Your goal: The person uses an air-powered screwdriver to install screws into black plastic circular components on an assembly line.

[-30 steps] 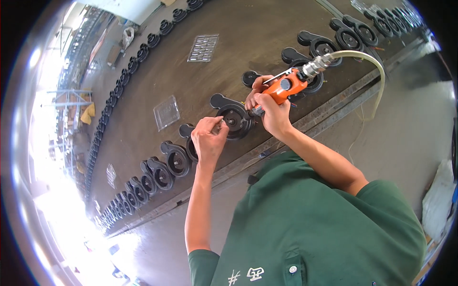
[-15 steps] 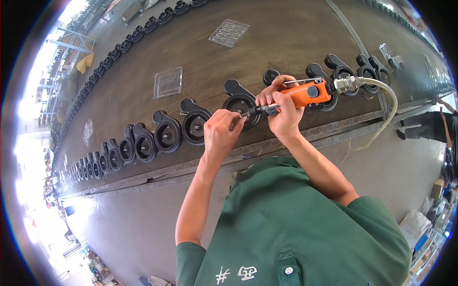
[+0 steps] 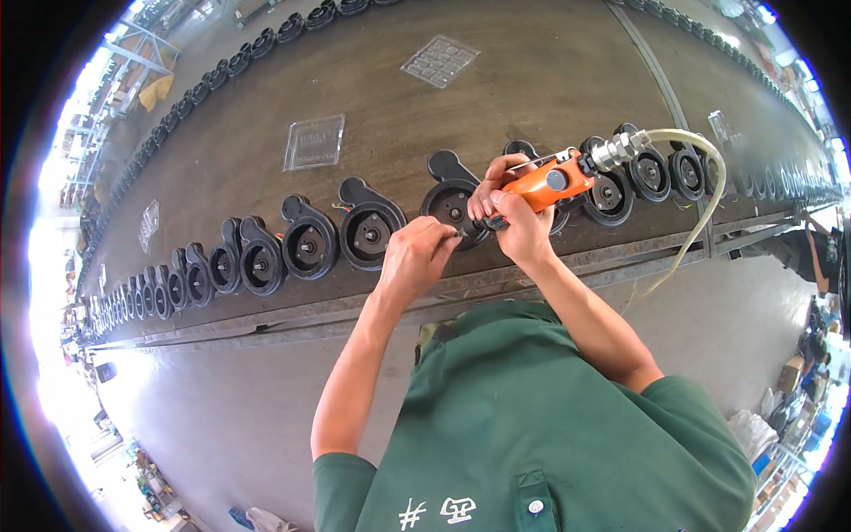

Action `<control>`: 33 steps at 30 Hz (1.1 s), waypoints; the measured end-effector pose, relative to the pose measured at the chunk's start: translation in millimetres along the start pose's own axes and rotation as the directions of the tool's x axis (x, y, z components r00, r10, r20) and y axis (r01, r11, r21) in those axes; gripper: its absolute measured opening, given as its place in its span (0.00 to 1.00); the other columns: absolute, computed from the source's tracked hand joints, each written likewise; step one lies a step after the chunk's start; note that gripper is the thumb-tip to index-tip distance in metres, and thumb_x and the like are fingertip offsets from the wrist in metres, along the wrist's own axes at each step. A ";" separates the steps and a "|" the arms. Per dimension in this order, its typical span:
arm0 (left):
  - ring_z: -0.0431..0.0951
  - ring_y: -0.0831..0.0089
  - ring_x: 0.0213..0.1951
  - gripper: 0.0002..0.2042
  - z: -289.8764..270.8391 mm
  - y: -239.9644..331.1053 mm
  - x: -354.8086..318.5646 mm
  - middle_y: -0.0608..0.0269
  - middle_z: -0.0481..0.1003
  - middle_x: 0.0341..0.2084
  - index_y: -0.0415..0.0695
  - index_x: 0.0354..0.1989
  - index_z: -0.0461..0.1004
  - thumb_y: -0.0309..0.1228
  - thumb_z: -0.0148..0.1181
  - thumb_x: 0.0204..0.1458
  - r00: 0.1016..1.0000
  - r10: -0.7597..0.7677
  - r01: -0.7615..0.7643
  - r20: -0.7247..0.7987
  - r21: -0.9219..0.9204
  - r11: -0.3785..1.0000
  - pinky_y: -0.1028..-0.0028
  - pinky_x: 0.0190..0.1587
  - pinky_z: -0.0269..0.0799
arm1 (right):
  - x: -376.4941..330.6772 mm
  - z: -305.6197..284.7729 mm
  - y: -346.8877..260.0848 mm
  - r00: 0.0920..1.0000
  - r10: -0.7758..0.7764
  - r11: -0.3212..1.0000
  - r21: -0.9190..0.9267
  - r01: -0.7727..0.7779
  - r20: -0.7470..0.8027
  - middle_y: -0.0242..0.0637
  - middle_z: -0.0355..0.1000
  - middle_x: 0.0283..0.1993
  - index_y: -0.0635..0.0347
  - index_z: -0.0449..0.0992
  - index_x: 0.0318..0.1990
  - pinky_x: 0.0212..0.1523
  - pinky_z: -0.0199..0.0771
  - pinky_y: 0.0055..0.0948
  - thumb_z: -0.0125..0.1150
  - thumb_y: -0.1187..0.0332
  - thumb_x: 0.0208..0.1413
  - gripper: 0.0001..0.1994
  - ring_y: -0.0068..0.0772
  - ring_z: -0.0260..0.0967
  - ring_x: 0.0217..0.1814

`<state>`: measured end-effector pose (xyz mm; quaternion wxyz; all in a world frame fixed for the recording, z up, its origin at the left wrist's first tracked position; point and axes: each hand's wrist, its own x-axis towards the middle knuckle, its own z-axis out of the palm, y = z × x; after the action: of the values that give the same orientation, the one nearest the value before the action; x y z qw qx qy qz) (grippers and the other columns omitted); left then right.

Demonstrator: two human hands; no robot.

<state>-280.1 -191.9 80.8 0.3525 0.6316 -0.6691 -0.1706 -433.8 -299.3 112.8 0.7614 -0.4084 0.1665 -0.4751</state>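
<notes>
My right hand is wrapped round an orange pneumatic screwdriver, its black nose pointing left and down. A pale air hose joins the tool's far end through a metal coupling. My left hand is closed in a pinch right at the tip of the tool; what lies between the fingertips is too small to make out. Just beyond both hands sits a black round housing with a smaller round lobe and a central shaft. Another such housing stands left of it, untouched.
More black housings run in a row along the table's near edge. Clear plastic trays lie on the brown tabletop. A metal rail borders the near side. Another row lines the far edge. A person stands at far right.
The screwdriver has tilted, its nose swinging nearer to me and its coupling end a little left. My left fingertips have followed the tip. The whole view has shifted slightly.
</notes>
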 end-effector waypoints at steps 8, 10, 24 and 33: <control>0.80 0.54 0.30 0.17 -3.5 -11.5 14.9 0.53 0.78 0.24 0.40 0.39 0.81 0.39 0.72 0.45 0.981 -0.181 0.164 0.066 0.202 0.966 0.62 0.33 0.75 | 9.7 3.0 46.4 0.992 -0.126 0.978 -0.162 0.128 0.025 0.35 0.67 0.27 0.63 0.63 0.45 0.36 0.72 0.32 0.47 0.81 0.53 0.11 0.29 0.66 0.29; 0.81 0.54 0.32 0.20 -4.2 -14.8 15.7 0.53 0.78 0.23 0.41 0.40 0.81 0.42 0.74 0.43 0.949 -0.264 0.216 0.173 0.252 0.943 0.62 0.33 0.75 | 9.8 0.7 54.3 0.994 -0.109 0.982 -0.155 0.113 0.030 0.36 0.67 0.27 0.63 0.63 0.45 0.36 0.72 0.32 0.46 0.81 0.53 0.11 0.29 0.66 0.29; 0.77 0.72 0.25 0.41 49.7 31.6 -38.3 0.48 0.72 0.43 0.29 0.66 0.49 0.35 0.70 0.52 0.391 -0.807 0.601 0.442 -0.787 -0.141 0.74 0.23 0.76 | 31.5 11.2 74.5 0.957 0.033 0.899 -0.427 0.099 0.289 0.30 0.71 0.31 0.63 0.72 0.41 0.32 0.71 0.22 0.60 0.79 0.51 0.10 0.18 0.69 0.31; 0.78 0.45 0.51 0.29 100.3 -13.4 -5.3 0.33 0.72 0.52 0.32 0.63 0.61 0.28 0.55 0.52 0.493 -0.869 0.405 0.022 -0.891 0.207 0.61 0.52 0.76 | 33.1 13.3 76.9 0.921 0.145 0.905 -0.425 0.024 0.363 0.35 0.66 0.29 0.62 0.64 0.43 0.38 0.72 0.31 0.49 0.79 0.56 0.09 0.27 0.64 0.30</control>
<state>-339.5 -210.5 0.9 0.6432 0.6367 -0.0494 -0.4224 -363.7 -305.0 65.4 0.6875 -0.6429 0.1247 -0.3138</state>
